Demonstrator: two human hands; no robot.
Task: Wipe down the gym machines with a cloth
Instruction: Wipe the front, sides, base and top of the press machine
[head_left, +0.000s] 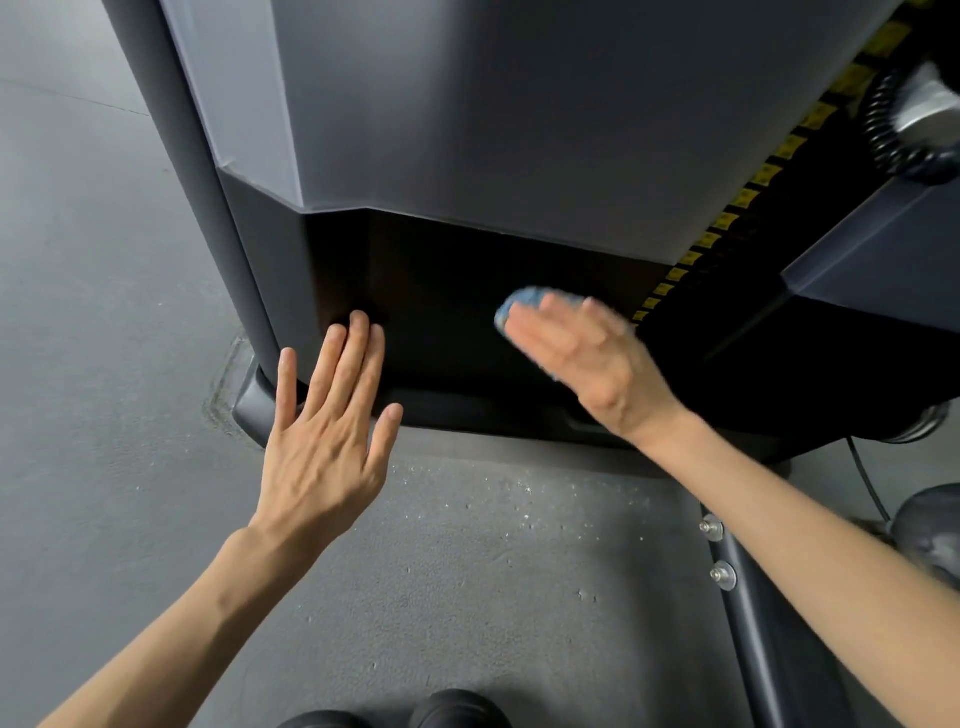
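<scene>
A gym machine fills the upper view, with a grey shroud (467, 104) above a black lower panel (441, 291). My right hand (582, 353) presses a blue cloth (524, 301) flat against that black panel; the hand is blurred, and only the cloth's upper left edge shows past the fingers. My left hand (327, 431) is spread with straight fingers at the panel's lower left, its fingertips at the panel surface, holding nothing.
A weight stack with yellow labels (748, 197) runs diagonally at right, beside a coiled black cable (883, 130). The machine's black base (467, 410) meets the grey floor (104, 364). A bolted frame bar (737, 571) lies at lower right. My shoes (452, 709) are at the bottom edge.
</scene>
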